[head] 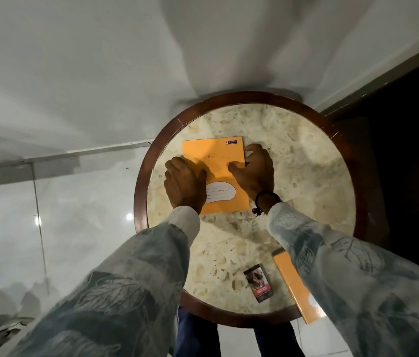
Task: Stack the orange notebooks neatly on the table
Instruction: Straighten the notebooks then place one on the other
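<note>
An orange notebook [216,161] with a white label lies flat near the middle of a round marble-topped table [293,155]. My left hand [184,182] rests on its left edge, fingers curled against the side. My right hand [256,170] grips its right edge, thumb on the cover and fingers around the side. Whether more notebooks lie beneath it cannot be told. A second orange notebook [294,284] lies at the table's near right edge, partly hidden under my right sleeve and jutting past the rim.
A small dark printed box [257,282] lies on the table near the front edge. The table has a raised dark wooden rim [140,181]. White wall stands behind, glossy tiled floor to the left, a dark opening to the right.
</note>
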Demonstrator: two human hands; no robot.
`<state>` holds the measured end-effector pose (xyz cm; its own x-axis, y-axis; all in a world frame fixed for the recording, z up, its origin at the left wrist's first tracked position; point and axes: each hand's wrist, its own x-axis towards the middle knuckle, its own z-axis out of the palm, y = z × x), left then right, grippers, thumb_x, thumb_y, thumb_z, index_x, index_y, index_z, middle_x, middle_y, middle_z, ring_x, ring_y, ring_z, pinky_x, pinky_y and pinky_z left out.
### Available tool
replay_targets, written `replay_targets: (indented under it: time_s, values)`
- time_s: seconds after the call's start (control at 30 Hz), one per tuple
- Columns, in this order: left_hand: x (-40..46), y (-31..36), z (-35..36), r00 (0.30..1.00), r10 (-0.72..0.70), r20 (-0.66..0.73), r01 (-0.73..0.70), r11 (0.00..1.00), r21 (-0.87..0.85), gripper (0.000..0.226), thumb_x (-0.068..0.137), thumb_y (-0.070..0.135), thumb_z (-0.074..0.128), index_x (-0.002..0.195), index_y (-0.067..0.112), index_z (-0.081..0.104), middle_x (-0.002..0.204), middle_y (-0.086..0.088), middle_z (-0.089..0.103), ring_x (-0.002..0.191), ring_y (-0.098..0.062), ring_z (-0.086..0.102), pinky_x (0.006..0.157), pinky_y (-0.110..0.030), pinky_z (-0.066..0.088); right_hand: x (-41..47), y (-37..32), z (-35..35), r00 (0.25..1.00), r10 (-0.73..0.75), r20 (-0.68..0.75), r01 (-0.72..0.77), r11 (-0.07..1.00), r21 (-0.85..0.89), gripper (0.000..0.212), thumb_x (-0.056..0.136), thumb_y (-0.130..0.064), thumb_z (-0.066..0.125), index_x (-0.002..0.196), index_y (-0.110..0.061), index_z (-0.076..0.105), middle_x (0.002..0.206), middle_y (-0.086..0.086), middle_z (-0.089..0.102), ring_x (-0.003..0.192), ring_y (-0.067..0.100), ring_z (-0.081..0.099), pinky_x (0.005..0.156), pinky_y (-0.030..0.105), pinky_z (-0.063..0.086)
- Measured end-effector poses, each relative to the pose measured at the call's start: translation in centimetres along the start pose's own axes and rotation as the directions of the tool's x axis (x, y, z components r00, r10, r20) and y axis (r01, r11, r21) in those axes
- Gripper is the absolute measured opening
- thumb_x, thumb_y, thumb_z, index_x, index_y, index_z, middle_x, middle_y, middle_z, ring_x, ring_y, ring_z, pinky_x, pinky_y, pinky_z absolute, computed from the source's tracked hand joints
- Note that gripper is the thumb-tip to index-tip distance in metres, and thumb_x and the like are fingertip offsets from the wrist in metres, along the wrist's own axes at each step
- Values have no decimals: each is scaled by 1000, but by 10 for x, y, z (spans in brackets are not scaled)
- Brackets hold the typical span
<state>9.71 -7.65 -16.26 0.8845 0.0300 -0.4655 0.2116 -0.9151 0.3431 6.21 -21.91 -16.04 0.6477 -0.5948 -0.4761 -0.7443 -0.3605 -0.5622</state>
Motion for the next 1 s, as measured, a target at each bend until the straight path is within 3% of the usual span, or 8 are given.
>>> replay_targets:
  time_s: [0.13, 0.3, 0.43, 0.57, 0.7, 0.77, 0.9, 1.0]
  values:
    - [-44, 6, 8, 998, -60, -15, 59, 996, -63, 55, 97, 39, 62, 136, 4, 45, 137, -17, 50, 122, -39, 55, 99, -48, 52, -30, 30, -31, 1000, 6, 15, -6, 1000, -31, 47, 81, -24, 80, 123, -10, 60, 114, 13, 68, 104, 32, 66, 81, 38, 53]
    - [-155, 33, 41, 976, 34, 215, 4, 984, -176, 50, 101, 25, 59, 141, -1, 43, 140, -21, 48, 130, -41, 50, 104, -49, 45, -98, 103, -93, 995, 41, 90, -20, 975, -220, 49, 84, -26, 76, 126, -10, 57, 123, 13, 64, 118, 37, 60, 94, 50, 52]
    - [-236, 63, 85, 923, -54, 381, 139, 971, -197, 46, 104, 23, 53, 140, -2, 43, 143, -22, 46, 134, -40, 48, 108, -49, 43, -135, 178, -133, 985, 147, 92, -102, 920, -379, 76, 78, -30, 80, 143, -11, 46, 140, 15, 55, 131, 39, 52, 105, 53, 47]
    - [-283, 82, 131, 891, -184, 415, 203, 979, -1, 53, 109, 31, 41, 146, -7, 35, 148, -23, 42, 143, -38, 37, 124, -44, 18, -153, 244, -146, 965, 240, 102, -166, 867, -470, 99, 81, -43, 81, 156, -9, 27, 162, 17, 34, 142, 43, 43, 110, 55, 43]
    - [-295, 94, 154, 844, -409, 347, 446, 894, -32, 55, 102, 26, 57, 142, -4, 36, 150, -24, 39, 144, -40, 39, 115, -43, 38, -155, 281, -142, 976, 199, 89, -148, 904, -400, 96, 78, -48, 83, 151, -9, 35, 153, 16, 43, 134, 41, 48, 100, 52, 51]
    - [-293, 94, 159, 833, -443, 332, 483, 875, -44, 55, 101, 27, 59, 141, -4, 38, 149, -24, 41, 141, -41, 42, 112, -45, 41, -151, 288, -143, 981, 176, 85, -138, 930, -342, 85, 75, -46, 86, 140, -12, 44, 142, 15, 51, 125, 39, 54, 95, 51, 54]
    - [-278, 90, 151, 937, -265, 228, 303, 940, -154, 40, 99, 27, 60, 125, -3, 54, 135, -25, 52, 126, -43, 51, 105, -48, 41, -137, 285, -151, 961, 250, 119, -242, 967, -79, 67, 69, -42, 91, 117, -16, 52, 124, 13, 61, 111, 36, 62, 95, 50, 57]
    - [-245, 90, 125, 986, -97, 132, 128, 960, -250, 38, 96, 27, 66, 120, -3, 58, 128, -23, 54, 114, -44, 58, 96, -46, 46, -121, 255, -150, 962, 250, 108, -260, 962, 88, 65, 62, -38, 95, 107, -21, 50, 117, 10, 65, 104, 31, 67, 87, 43, 59]
